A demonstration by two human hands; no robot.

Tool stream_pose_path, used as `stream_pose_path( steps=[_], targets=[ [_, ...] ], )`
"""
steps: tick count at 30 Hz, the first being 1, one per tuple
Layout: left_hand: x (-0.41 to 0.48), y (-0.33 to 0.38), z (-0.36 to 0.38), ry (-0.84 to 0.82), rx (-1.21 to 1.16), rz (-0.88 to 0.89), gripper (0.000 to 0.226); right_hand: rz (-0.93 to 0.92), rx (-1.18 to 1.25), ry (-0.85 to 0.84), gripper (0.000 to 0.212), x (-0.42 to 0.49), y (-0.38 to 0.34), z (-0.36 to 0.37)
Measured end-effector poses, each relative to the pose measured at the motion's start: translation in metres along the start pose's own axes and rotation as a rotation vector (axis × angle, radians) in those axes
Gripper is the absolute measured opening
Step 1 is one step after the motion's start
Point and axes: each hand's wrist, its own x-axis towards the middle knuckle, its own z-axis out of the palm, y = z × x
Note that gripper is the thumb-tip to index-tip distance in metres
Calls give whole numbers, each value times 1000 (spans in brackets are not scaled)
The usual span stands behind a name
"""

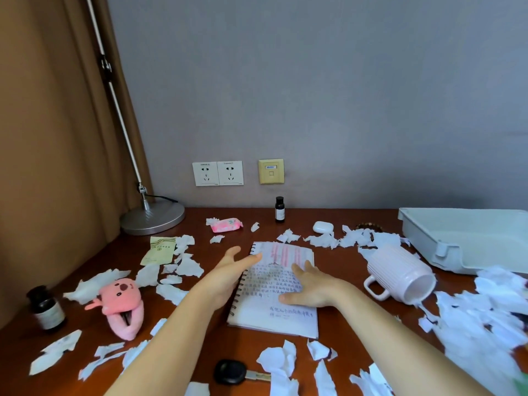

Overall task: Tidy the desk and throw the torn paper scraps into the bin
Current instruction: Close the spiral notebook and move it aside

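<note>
An open spiral notebook (pixel 274 315) with handwriting lies in the middle of the brown desk (pixel 200 347). My left hand (pixel 228 275) hovers at its spiral edge, fingers spread and holding nothing. My right hand (pixel 311 287) rests palm-down on the page, fingers apart. Torn white paper scraps are strewn all over the desk: a group to the left (pixel 185 267), a band behind the notebook (pixel 328 240), a heap at the right (pixel 480 324) and several near the front edge (pixel 280 364). No bin is in view.
A pink ribbed mug (pixel 400 274) lies on its side right of the notebook. A pale plastic tray (pixel 468 241) stands at back right. Pink plush toy (pixel 123 304), two dark bottles (pixel 47 308) (pixel 279 209), lamp base (pixel 153 220), tissue pack (pixel 227 225), earbud case (pixel 323 227), car key (pixel 231 371).
</note>
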Motion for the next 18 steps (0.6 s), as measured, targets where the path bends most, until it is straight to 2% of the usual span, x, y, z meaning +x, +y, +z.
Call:
stream_pose_path(
  steps=[3, 7, 13, 15, 16, 18],
  targets=[
    [2, 6, -3, -26, -95, -80, 85, 25, 17, 16, 96, 0, -4, 2],
    [5, 7, -1, 111, -256, -152, 72, 58, 67, 31, 96, -2, -11, 5],
    [10, 1, 0, 143, -98, -197, 62, 76, 192, 142, 84, -2, -16, 20],
    [7, 3, 1, 143, -76, -191, 50, 82, 242, 192, 82, 0, -17, 24],
    [3, 4, 3, 117, -63, -182, 44, 75, 285, 209, 81, 1, -17, 24],
    [-1, 6, 11, 43, -40, -148, 44, 49, 408, 232, 77, 2, -18, 22]
  ],
)
